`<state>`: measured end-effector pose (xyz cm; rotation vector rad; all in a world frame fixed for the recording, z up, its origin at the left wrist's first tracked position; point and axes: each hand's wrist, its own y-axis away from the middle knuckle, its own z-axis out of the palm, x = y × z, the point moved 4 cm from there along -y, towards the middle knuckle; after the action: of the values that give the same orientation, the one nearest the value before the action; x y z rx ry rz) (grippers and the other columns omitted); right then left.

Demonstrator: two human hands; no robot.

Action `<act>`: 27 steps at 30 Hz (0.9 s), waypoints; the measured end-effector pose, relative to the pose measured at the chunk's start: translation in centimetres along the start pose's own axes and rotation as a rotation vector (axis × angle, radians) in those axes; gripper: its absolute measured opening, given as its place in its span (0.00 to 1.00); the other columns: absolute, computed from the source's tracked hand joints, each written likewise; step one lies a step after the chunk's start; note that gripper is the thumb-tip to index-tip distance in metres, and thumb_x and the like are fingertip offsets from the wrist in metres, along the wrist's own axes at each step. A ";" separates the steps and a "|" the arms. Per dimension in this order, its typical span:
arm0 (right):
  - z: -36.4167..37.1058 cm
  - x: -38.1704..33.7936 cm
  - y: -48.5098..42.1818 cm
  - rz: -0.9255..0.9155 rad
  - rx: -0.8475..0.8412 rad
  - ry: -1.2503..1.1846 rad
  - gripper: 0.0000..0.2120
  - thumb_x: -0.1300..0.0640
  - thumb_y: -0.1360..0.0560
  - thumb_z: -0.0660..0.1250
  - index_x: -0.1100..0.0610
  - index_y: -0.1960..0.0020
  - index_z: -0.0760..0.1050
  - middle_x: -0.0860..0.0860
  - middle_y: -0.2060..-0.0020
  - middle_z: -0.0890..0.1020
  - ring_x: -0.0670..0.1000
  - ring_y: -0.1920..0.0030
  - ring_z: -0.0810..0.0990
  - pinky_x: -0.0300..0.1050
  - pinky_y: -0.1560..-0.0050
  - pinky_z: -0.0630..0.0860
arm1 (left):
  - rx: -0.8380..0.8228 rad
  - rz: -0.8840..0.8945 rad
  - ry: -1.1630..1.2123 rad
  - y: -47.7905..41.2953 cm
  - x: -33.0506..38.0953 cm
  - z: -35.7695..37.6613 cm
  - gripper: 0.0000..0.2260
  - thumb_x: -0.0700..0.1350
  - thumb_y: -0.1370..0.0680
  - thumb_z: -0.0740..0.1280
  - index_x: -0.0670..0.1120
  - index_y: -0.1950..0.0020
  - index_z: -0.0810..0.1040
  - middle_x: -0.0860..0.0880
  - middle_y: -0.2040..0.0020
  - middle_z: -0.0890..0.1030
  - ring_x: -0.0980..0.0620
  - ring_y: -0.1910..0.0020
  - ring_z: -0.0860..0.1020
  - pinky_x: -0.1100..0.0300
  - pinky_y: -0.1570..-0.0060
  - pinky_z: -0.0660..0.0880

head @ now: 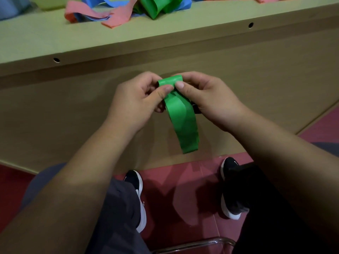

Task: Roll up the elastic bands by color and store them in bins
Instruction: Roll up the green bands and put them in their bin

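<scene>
The left forearm rises from the lower left of the frame toward the centre, bare to the wrist. The left hand (137, 101) is turned with its back to the camera, fingers curled behind the green band (183, 123). Its thumb lies across the front of the band's rolled top end and pinches it against those fingers.

The band sits in the middle of the frame, in front of the wooden table's (238, 76) front panel and below its top. Its upper end is wound into a small roll between the two thumbs. The rest hangs straight down as a flat doubled strip, free at the bottom.

The right hand (207, 96) mirrors the left: its thumb tip presses on the roll just beside the left thumb, and its fingers are curled round behind. Its forearm runs off to the lower right.

Along the top of the frame, on the table top, lie loose bands in a tangle: a pink band (117, 17) at left, a blue band (108, 1) under and behind it, and another green one (156, 6) folded over to their right.

Below the hands, two black shoes with white soles (137, 195) rest well apart on a red floor (183, 189).
</scene>
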<state>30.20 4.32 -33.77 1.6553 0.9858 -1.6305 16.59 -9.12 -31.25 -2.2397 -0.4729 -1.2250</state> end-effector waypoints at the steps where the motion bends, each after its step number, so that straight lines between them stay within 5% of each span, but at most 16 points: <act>1: 0.0 -0.1 0.1 -0.015 -0.001 0.046 0.12 0.53 0.15 0.68 0.56 0.34 0.82 0.57 0.46 0.89 0.63 0.44 0.87 0.68 0.45 0.83 | 0.008 -0.002 -0.024 0.0 -0.1 0.0 0.06 0.47 0.18 0.72 0.45 0.48 0.83 0.46 0.62 0.85 0.49 0.64 0.85 0.49 0.60 0.85; 7: 0.1 -0.7 0.1 -0.013 0.013 0.074 0.12 0.53 0.17 0.71 0.54 0.34 0.81 0.56 0.56 0.85 0.53 0.66 0.82 0.47 0.71 0.80 | 0.019 -0.024 -0.108 0.2 0.0 -0.2 0.17 0.56 0.16 0.67 0.44 0.53 0.84 0.45 0.67 0.84 0.46 0.68 0.85 0.40 0.63 0.83; 13: 0.0 -1.0 0.3 -0.048 0.031 0.114 0.09 0.51 0.16 0.70 0.56 0.42 0.83 0.61 0.56 0.86 0.54 0.71 0.81 0.48 0.72 0.80 | 0.023 -0.045 -0.070 0.3 0.2 -0.2 0.22 0.62 0.18 0.67 0.45 0.57 0.84 0.42 0.65 0.84 0.43 0.65 0.85 0.39 0.61 0.84; 19: 0.0 -1.0 0.3 -0.049 0.063 0.134 0.11 0.49 0.16 0.70 0.57 0.44 0.83 0.62 0.56 0.85 0.56 0.72 0.82 0.49 0.74 0.81 | 0.034 -0.094 0.125 0.3 0.5 0.0 0.08 0.51 0.18 0.73 0.48 0.48 0.87 0.44 0.58 0.87 0.52 0.61 0.85 0.56 0.62 0.83; 27: -0.2 -0.8 0.0 -0.127 0.096 0.208 0.14 0.51 0.17 0.72 0.62 0.46 0.83 0.64 0.58 0.85 0.52 0.66 0.82 0.49 0.67 0.81 | 0.045 -0.111 0.167 0.6 0.7 0.4 0.07 0.48 0.17 0.71 0.46 0.50 0.85 0.43 0.61 0.86 0.47 0.66 0.85 0.56 0.67 0.83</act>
<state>30.32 4.47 -32.91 1.8910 1.1517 -1.6332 17.48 -9.32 -31.00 -2.0763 -0.5599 -1.4296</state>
